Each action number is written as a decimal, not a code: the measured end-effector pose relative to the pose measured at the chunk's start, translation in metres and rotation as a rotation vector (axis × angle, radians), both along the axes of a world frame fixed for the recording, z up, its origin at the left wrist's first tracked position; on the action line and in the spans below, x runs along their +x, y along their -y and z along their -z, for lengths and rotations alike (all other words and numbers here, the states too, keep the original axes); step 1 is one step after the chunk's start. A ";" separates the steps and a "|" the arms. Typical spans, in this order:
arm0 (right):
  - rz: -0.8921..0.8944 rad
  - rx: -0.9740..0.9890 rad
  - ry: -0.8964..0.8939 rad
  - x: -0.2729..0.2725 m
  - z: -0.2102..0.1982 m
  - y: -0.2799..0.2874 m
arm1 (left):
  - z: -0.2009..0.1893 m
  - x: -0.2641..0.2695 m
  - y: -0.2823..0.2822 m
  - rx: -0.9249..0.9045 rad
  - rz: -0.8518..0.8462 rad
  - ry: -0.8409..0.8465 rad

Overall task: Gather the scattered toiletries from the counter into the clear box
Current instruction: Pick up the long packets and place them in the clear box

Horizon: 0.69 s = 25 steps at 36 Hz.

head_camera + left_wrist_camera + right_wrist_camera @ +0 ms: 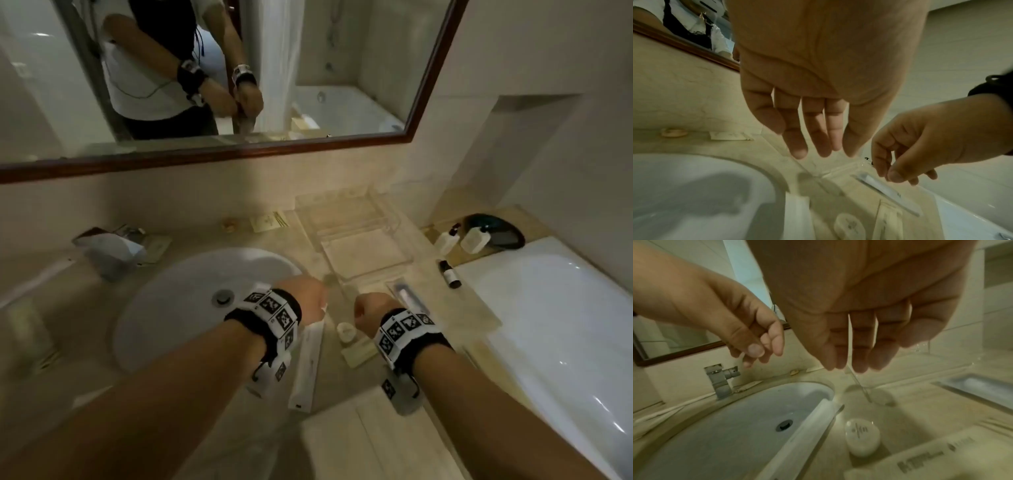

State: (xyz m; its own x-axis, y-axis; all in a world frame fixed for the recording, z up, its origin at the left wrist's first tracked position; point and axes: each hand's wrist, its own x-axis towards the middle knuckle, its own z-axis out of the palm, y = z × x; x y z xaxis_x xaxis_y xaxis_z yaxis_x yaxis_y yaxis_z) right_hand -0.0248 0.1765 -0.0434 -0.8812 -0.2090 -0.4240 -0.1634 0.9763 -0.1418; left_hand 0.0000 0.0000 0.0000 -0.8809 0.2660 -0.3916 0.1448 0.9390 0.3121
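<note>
The clear box (352, 236) stands on the counter behind my hands and I see nothing inside it. My left hand (305, 301) hovers near its front left corner, fingers straight and relaxed (818, 129), holding nothing. My right hand (370, 308) hovers beside it with loosely curled fingers (855, 345), also holding nothing. Below the hands lie a long white sachet (306, 366), a round white soap (346, 331) and a beige carton (359, 353). A packed toothbrush (406, 298) lies right of my right hand. A small dark bottle (449, 273) lies further right.
The white sink (191, 301) with its chrome faucet (113, 250) fills the counter's left. Two white bottles (445, 241) stand by a black tray (503, 233) at the back right. A bathtub (548, 308) borders the counter on the right. A mirror (239, 85) hangs above.
</note>
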 end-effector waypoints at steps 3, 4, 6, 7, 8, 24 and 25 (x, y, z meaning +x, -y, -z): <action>0.002 -0.026 0.056 0.008 -0.001 0.000 | 0.016 0.004 0.000 -0.051 -0.033 0.052; 0.009 -0.017 0.068 0.012 -0.001 0.000 | 0.020 0.005 -0.001 -0.063 -0.051 0.067; -0.020 -0.028 0.077 0.013 0.005 -0.002 | 0.033 0.004 -0.003 -0.084 -0.088 0.098; -0.035 -0.026 0.079 0.012 0.007 -0.003 | 0.038 0.003 -0.005 -0.085 -0.124 0.091; -0.048 -0.017 0.074 0.012 0.010 -0.004 | 0.045 0.006 -0.006 -0.083 -0.173 0.081; -0.368 0.108 0.240 0.012 0.033 0.035 | 0.131 0.069 -0.025 0.024 -0.610 0.239; -0.389 0.111 0.253 0.012 0.031 0.039 | 0.130 0.073 -0.022 0.011 -0.597 0.255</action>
